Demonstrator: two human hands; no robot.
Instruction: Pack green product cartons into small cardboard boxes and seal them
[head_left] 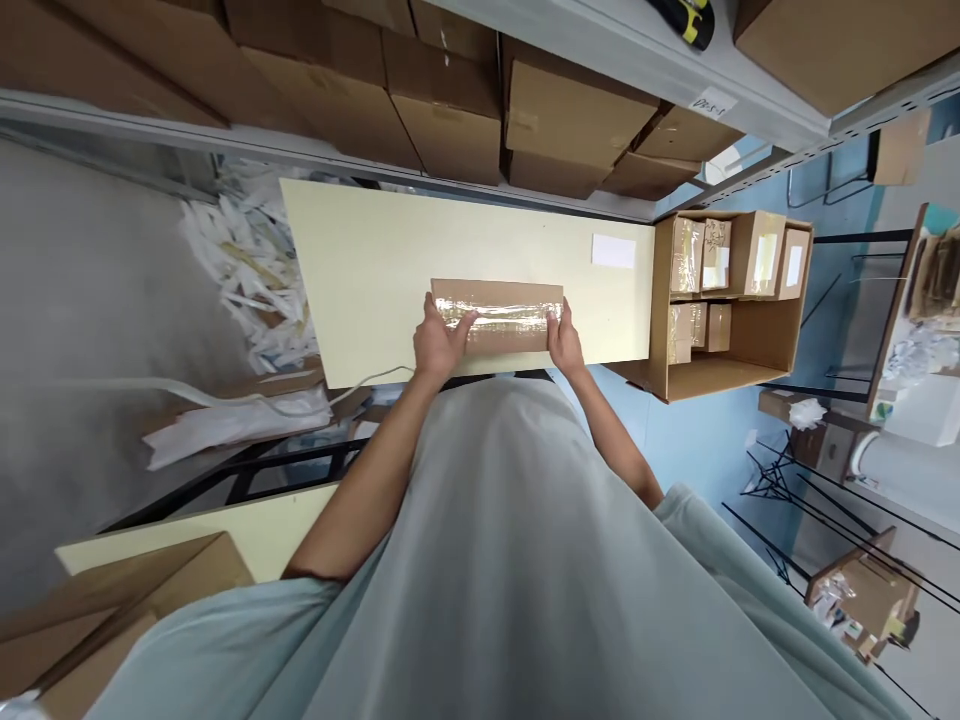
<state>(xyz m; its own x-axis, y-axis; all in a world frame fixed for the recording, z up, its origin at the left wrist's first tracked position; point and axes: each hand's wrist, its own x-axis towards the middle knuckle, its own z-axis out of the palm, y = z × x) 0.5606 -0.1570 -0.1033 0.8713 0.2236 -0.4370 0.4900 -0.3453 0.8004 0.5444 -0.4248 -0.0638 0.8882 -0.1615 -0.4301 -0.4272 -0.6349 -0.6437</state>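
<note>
Now both hands (439, 342) (564, 343) grip the taped box's (499, 316) ends.

Both bare forearms reach forward, elbows bent and held out, wrists angling in toward each other. The left grip (439, 342) lies palm down, fingers spread, thumb stretched toward the right. The right grip (564, 340) stands edge-on, thumb uppermost; how far its fingers curl cannot be told.

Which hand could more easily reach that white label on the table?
Probably the right hand: it holds the taped parcel at the end nearer the white label; the left hand holds the far end.
</note>
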